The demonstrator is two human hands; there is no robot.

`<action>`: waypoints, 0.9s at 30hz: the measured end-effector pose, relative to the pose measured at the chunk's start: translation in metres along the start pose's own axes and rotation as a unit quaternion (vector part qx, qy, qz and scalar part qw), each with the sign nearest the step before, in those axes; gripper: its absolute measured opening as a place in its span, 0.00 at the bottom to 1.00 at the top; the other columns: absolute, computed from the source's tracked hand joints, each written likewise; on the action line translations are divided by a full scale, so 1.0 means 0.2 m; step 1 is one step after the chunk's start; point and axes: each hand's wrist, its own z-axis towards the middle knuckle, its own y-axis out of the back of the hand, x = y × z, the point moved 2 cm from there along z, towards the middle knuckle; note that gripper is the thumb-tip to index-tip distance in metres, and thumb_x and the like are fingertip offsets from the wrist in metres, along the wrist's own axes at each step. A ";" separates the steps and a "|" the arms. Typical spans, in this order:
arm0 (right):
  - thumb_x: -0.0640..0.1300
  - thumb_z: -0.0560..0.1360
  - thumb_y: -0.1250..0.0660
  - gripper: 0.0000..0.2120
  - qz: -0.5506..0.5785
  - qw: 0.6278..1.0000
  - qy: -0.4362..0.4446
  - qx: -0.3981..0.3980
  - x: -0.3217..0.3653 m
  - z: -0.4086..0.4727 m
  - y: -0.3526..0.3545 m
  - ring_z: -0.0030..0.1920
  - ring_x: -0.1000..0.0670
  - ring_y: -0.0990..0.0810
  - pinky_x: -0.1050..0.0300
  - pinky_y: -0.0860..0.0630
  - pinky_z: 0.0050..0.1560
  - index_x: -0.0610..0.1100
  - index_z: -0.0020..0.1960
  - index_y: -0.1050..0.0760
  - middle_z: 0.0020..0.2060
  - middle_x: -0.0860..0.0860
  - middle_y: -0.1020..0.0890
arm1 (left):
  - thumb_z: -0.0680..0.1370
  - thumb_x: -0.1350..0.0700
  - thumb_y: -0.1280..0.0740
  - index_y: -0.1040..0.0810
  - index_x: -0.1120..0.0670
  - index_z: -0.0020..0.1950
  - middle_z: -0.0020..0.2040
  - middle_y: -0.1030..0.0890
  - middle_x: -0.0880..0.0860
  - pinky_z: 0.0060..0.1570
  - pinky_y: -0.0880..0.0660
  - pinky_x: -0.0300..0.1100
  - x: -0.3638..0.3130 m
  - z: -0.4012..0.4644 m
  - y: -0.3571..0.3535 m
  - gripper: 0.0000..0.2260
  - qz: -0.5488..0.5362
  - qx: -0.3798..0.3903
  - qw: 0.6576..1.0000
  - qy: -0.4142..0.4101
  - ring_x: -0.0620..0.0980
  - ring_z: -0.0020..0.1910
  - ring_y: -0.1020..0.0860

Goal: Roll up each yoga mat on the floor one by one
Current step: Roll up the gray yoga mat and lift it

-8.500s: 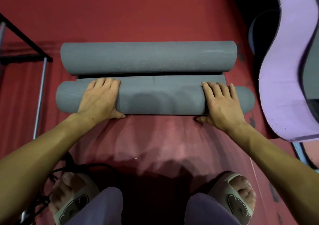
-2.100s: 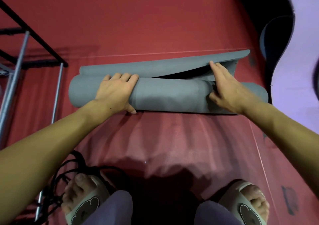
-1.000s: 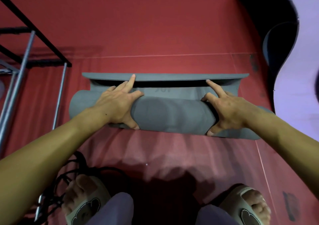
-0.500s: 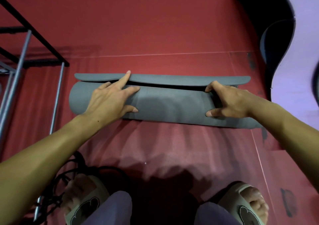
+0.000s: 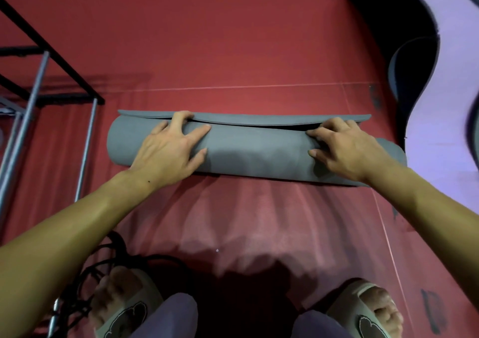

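Note:
A grey yoga mat (image 5: 254,153) lies rolled into a thick cylinder across the red floor in front of me. Its loose end flap (image 5: 259,118) curves along the far side of the roll, slightly lifted. My left hand (image 5: 171,151) presses on the left part of the roll, fingers spread, fingertips hooked at the flap's edge. My right hand (image 5: 344,148) presses on the right part, fingers curled under the flap. The roll's right end sticks out farther than the flap.
A metal rack frame (image 5: 31,99) stands at the left. A purple mat (image 5: 453,78) with a dark underside curls at the right. Black cables (image 5: 85,285) lie by my left foot. My sandalled feet (image 5: 370,314) are at the bottom.
The second roll seen earlier has unrolled and been wound onto the near roll. Over the last second the flap has come down closer to the roll and both hands have moved up to it.

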 end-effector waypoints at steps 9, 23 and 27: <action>0.54 0.84 0.39 0.16 0.005 0.997 -0.010 -0.082 0.01 0.05 -0.04 0.57 0.37 0.25 0.38 0.22 0.51 0.47 0.67 0.25 0.58 0.44 0.23 | 0.63 0.32 0.19 0.35 0.51 0.81 0.66 0.32 0.59 0.63 0.28 0.58 -0.02 0.13 -0.02 0.53 0.046 0.059 0.997 -0.001 0.62 0.58 0.28; 0.74 0.55 0.21 0.55 -0.107 0.993 0.000 -0.047 0.07 0.09 -0.04 0.59 0.39 0.24 0.39 0.24 0.60 0.46 0.71 0.32 0.60 0.45 0.26 | 0.57 0.29 0.20 0.34 0.59 0.77 0.74 0.29 0.61 0.71 0.34 0.60 0.02 0.18 -0.11 0.58 0.097 0.030 0.995 -0.011 0.63 0.74 0.31; 0.74 0.53 0.20 0.56 -0.104 0.994 0.000 -0.046 0.07 0.12 -0.01 0.60 0.39 0.25 0.38 0.24 0.57 0.48 0.72 0.33 0.60 0.46 0.25 | 0.55 0.35 0.17 0.34 0.57 0.77 0.73 0.28 0.58 0.69 0.33 0.59 0.01 0.20 -0.12 0.57 0.112 0.027 0.993 -0.008 0.61 0.71 0.29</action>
